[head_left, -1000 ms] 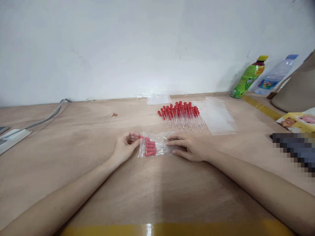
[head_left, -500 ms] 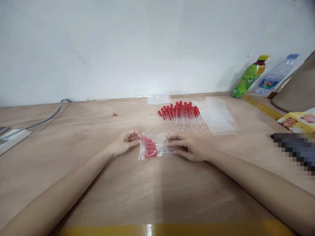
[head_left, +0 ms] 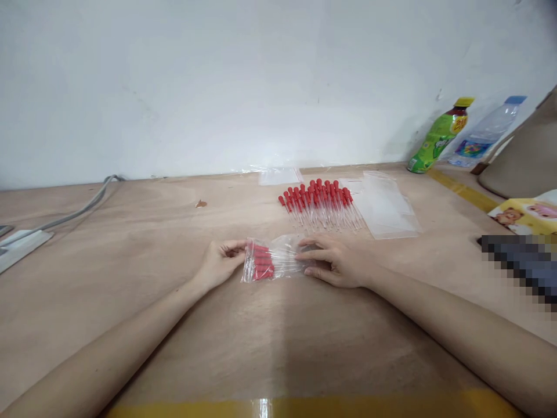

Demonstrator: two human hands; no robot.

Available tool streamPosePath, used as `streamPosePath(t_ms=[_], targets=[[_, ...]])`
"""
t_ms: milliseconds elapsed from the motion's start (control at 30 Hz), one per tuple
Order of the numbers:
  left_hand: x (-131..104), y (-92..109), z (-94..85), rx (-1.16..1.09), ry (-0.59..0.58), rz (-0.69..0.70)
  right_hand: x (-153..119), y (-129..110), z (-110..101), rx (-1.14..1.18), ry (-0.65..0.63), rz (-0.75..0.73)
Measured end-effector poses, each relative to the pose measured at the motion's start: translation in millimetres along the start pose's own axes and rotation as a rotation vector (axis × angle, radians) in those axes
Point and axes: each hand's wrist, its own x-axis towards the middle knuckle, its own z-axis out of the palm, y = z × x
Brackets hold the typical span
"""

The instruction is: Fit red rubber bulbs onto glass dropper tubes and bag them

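Note:
A clear zip-lock bag [head_left: 282, 268] lies on the table with several red-bulbed droppers [head_left: 263, 262] inside, their bulbs toward its zip end at the left. At that end, my left hand [head_left: 224, 262] pinches the bag's upper corner between thumb and fingers. My right hand [head_left: 335, 262] rests over the bag's other end, fingers stretched out and apart, touching the plastic above the dropper tubes. Just behind the bag is a pile of loose droppers [head_left: 319, 200], bulbs pointing to the wall. The tube tips in the bag are partly covered by my right fingers.
Flat clear bags [head_left: 389, 209] lie right of the pile, and another bag [head_left: 279, 176] is by the wall. Farther right stand a green bottle [head_left: 441, 136], a water bottle [head_left: 487, 133] and a beige container [head_left: 524, 157]. A grey cable [head_left: 82, 209] runs along the left.
The droppers' bulbs have shifted slightly left and sit more evenly lined up near the zip end. My left hand has changed its pinch at the corner; my right hand has barely moved.

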Motion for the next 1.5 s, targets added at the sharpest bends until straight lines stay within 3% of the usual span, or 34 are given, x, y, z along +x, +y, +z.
streamPosePath(t_ms=[200,467,733,833,900,1000,1067,1100,1133,1300,1400,1500], targets=[[-9.5,-2.6,2.2,0.319,0.026,0.212,-1.0,0.6,1.1,-0.021,0.005,0.014],[-6.2,-12.3,0.7,0.238,0.158,0.064,-1.5,-0.7,1.7,-0.029,0.082,0.014],[-3.5,-4.9,-4.1,0.331,-0.029,0.239,0.0,-1.8,0.5,-0.027,0.079,0.024],[-4.0,-4.4,-4.5,0.339,-0.042,0.263,-0.3,-2.6,0.1,-0.031,0.089,0.037],[-3.7,-5.7,-5.8,0.318,-0.001,0.237,-0.7,-2.5,0.3,-0.027,0.092,0.041],[-3.4,-6.3,-12.3,0.271,0.17,0.189,-0.9,-1.8,0.9,0.0,0.067,0.039],[-5.1,-1.7,-19.1,0.291,0.288,0.24,-0.3,-1.4,0.9,0.015,0.044,0.034],[-6.7,2.6,-22.4,0.319,0.293,0.299,0.1,-1.4,0.7,0.018,0.034,0.028],[-8.8,7.8,-25.2,0.355,0.243,0.373,0.7,-1.5,0.3,0.019,0.027,0.02],[-17.8,29.2,-23.4,0.58,-0.355,0.612,2.8,-3.4,-1.7,-0.003,0.009,-0.001],[-17.4,27.5,-15.6,0.751,-0.493,0.667,2.1,-5.3,-1.3,-0.019,0.013,-0.004],[-16.4,21.7,-13.4,0.839,-0.512,0.677,1.4,-5.0,-0.8,-0.041,0.069,0.007]])
